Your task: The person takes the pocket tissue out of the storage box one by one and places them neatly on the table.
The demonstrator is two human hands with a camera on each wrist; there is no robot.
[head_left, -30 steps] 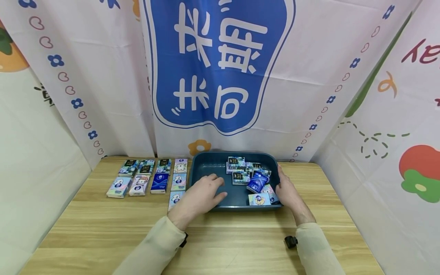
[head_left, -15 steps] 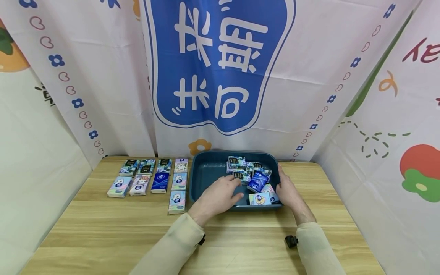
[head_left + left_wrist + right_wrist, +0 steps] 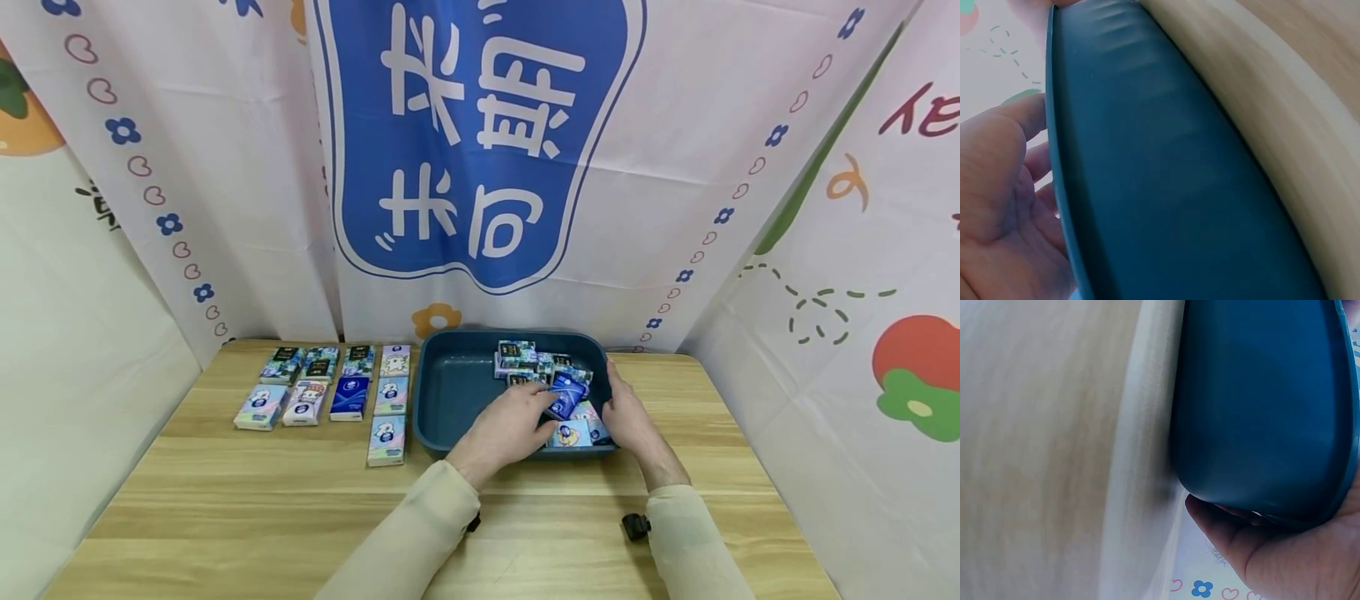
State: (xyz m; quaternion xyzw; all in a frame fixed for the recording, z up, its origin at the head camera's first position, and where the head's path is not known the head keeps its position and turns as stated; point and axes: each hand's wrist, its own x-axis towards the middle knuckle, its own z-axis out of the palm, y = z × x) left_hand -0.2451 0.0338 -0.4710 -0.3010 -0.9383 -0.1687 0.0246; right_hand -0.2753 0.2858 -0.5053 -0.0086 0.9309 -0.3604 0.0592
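In the head view, my left hand (image 3: pixel 510 425) reaches over the front rim into a dark teal tray (image 3: pixel 450 387). Its fingertips lie at the left end of a blue tissue pack (image 3: pixel 572 393), with the thumb apart from them near a light-blue pack with a cartoon (image 3: pixel 572 433). My right hand (image 3: pixel 628 417) holds the tray's right end, fingers down its outer wall, as the right wrist view also shows. Dark floral packs (image 3: pixel 517 354) are heaped behind the blue one, partly covered by my left hand. The left wrist view shows the palm beyond the tray rim, not the packs.
Left of the tray, tissue packs lie in rows on the wooden table (image 3: pixel 247 500): dark floral ones (image 3: pixel 321 364), a blue one (image 3: pixel 349 398) and pastel cartoon ones (image 3: pixel 386 439). A printed curtain (image 3: pixel 675 125) hangs right behind the tray.
My left hand has moved right across the tray, from its left part to the blue tissue pack. My right hand stays at the tray's right end, and the packs show no clear movement.
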